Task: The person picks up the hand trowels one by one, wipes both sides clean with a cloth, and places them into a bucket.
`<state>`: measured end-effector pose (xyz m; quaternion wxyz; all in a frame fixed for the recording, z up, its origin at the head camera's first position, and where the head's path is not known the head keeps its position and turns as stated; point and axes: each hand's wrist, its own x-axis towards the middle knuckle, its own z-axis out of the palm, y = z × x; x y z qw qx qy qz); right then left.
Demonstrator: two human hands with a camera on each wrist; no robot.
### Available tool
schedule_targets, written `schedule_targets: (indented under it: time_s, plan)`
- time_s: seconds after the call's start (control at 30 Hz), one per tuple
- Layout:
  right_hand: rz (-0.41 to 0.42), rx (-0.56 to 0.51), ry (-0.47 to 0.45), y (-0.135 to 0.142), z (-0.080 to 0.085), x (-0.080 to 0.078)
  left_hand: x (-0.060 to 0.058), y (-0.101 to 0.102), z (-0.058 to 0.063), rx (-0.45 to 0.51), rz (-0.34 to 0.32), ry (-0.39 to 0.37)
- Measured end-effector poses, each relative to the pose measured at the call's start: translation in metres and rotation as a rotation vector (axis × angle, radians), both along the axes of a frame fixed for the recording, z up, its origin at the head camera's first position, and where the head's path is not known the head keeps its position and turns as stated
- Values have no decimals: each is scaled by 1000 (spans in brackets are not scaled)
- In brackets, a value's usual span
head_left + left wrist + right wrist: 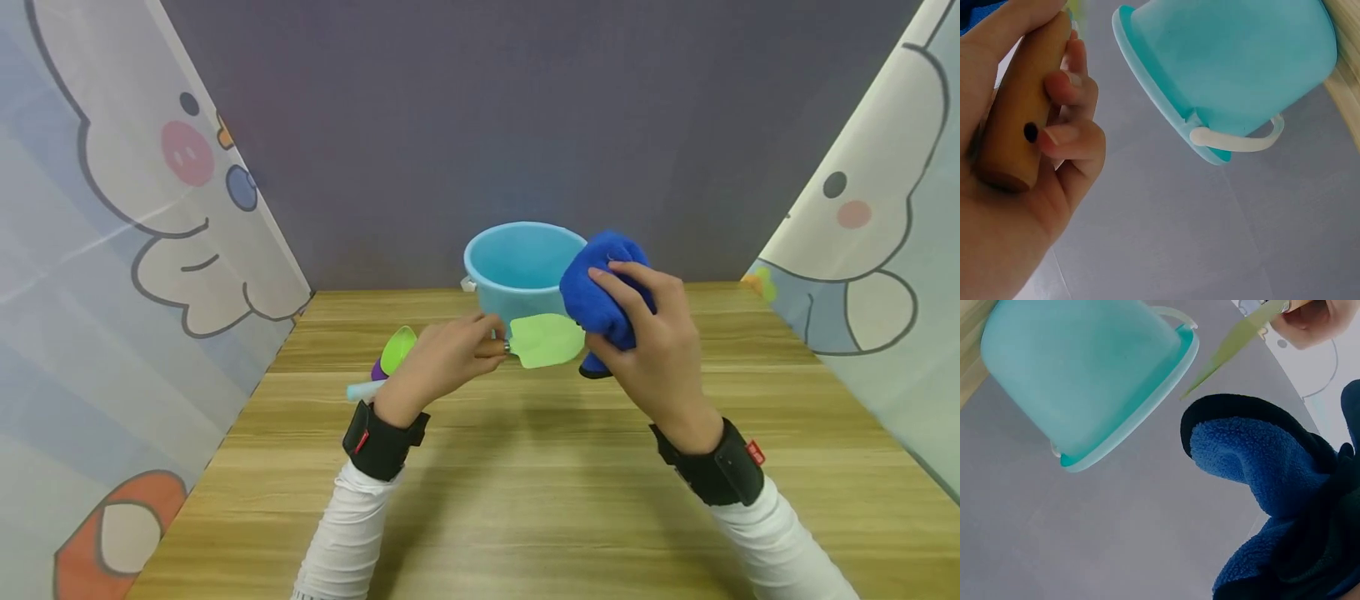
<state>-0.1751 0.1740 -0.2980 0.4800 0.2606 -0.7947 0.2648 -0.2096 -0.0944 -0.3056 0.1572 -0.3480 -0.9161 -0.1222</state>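
Note:
My left hand [450, 354] grips the wooden handle [1022, 112] of a small shovel, with its fingers curled round it. The shovel's light green blade [546, 340] points to the right, level in front of the bucket. In my right hand [656, 350] is a bunched blue cloth [603, 287] with black edging, held just above and right of the blade's tip. The right wrist view shows a loose fold of the cloth [1247, 450] hanging near the blade [1232, 347]. Behind both hands stands a light blue bucket [487, 292], upright, its front partly hidden by the blade and the cloth.
A green scoop-like piece [397, 348], a purple piece [377, 371] and a pale blue stick-like piece [363, 390] lie left of my left hand, partly hidden by it. The wooden table [555, 517] meets a grey wall [450, 125] behind. Cartoon-printed sheets flank both sides.

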Motion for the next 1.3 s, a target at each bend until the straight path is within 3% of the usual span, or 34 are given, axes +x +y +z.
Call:
schedule_targets:
  time_s: [0.23,0.7,1.07,1.3]
  plan:
    - [68,55,-1,-10,-5,4,-1,2,-3,0,-19,46]
    - [104,258,-27,-36,-22,8,-4,4,-1,57,24,-83]
    - [115,311,-60,-42,-31,6,-4,4,0,121,24,-84]
    - [101,331,-61,-45,-35,5,0,5,3,81,58,-45]
